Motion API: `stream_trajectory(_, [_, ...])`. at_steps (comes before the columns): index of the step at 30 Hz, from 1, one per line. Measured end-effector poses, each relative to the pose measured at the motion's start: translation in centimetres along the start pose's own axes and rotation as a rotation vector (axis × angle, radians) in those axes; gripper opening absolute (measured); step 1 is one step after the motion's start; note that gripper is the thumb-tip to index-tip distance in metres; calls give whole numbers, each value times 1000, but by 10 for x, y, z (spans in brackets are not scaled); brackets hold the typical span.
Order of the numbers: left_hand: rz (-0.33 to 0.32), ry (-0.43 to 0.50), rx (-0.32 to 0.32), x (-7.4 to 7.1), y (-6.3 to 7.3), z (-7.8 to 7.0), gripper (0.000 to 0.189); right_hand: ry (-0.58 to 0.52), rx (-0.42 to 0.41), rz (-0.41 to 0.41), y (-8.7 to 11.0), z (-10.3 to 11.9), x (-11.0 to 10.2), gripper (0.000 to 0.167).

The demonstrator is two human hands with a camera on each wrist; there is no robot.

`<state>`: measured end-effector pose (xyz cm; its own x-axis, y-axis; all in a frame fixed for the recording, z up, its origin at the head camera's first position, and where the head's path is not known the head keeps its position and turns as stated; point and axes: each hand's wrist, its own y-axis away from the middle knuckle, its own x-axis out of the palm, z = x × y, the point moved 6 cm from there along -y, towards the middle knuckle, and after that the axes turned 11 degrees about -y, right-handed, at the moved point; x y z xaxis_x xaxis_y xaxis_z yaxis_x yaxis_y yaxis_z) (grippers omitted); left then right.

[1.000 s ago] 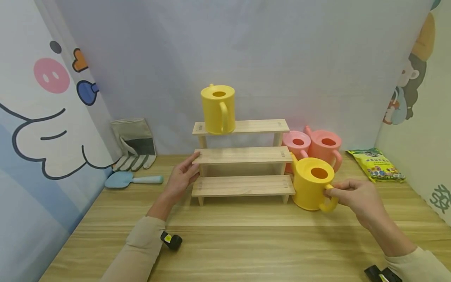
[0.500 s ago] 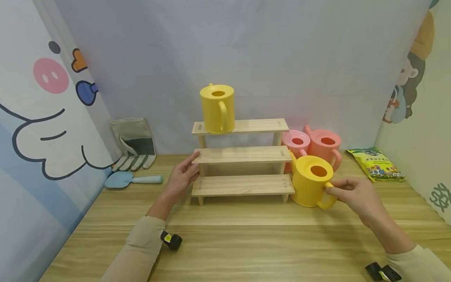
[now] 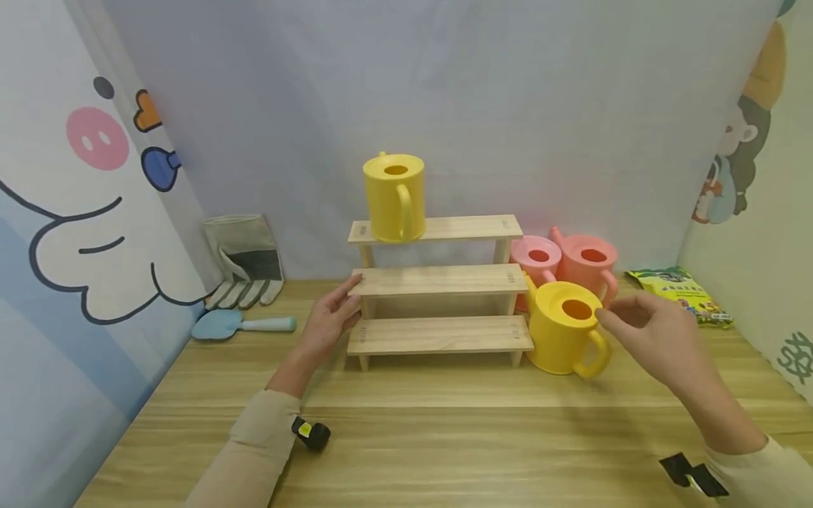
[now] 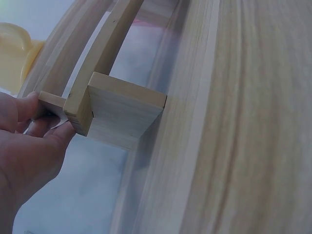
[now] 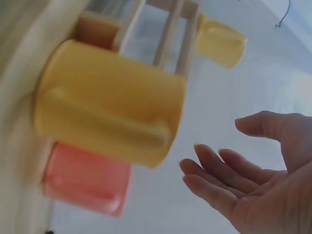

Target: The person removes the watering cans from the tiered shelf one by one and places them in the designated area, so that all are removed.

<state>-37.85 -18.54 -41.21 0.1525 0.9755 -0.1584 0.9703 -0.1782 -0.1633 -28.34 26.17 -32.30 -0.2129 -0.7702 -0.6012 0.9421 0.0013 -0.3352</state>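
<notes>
A three-tier wooden plant stand [image 3: 438, 280] stands mid-table. My left hand [image 3: 326, 326] grips the left end of its middle shelf; the left wrist view shows thumb and fingers of that hand [image 4: 34, 141] around the board end. One yellow watering can [image 3: 389, 204] sits on the left of the top shelf. Another yellow watering can [image 3: 555, 342] stands upright on the table, close to the stand's right end, handle facing right. Beside that handle is my right hand [image 3: 660, 339], holding nothing. In the right wrist view, the right hand's fingers [image 5: 214, 168] are spread and apart from the can.
A pink watering can [image 3: 536, 250] and a coral one [image 3: 587, 254] stand behind the lower yellow can. A yellow-green printed bag [image 3: 679, 293] lies at the right. Gloves [image 3: 244, 257] lean on the back wall at left, with a blue trowel [image 3: 244, 324] in front.
My right hand has let go of the lower yellow watering can's handle and lifted slightly away from it. The can shifted slightly back first. The left hand stays on the stand.
</notes>
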Motion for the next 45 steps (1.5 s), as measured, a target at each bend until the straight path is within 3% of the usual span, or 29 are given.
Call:
stream_trajectory(3, [-6, 11, -2, 0, 1, 0, 51, -21, -59, -22, -5, 27, 9, 35])
stream_trajectory(9, [-8, 18, -11, 0, 4, 3, 53, -122, -210, 15, -22, 81, 45, 20])
stream_trajectory(15, [-13, 9, -1, 1, 2, 2, 51, -282, -300, 4, -48, 114, 73, 13])
stream_trajectory(23, [0, 22, -1, 7, -2, 0, 51, -443, -184, 58, -84, 139, 101, 28])
stream_trajectory(32, [-13, 21, 14, 3, -2, -3, 51, -610, -112, 17, -125, 169, 143, 34])
stream_trajectory(39, [-7, 24, 6, 0, -2, -1, 51, -623, -24, -18, -144, 182, 168, 37])
stream_trajectory(45, [-6, 15, 0, -1, 0, -1, 51, -627, 30, -107, -148, 181, 175, 38])
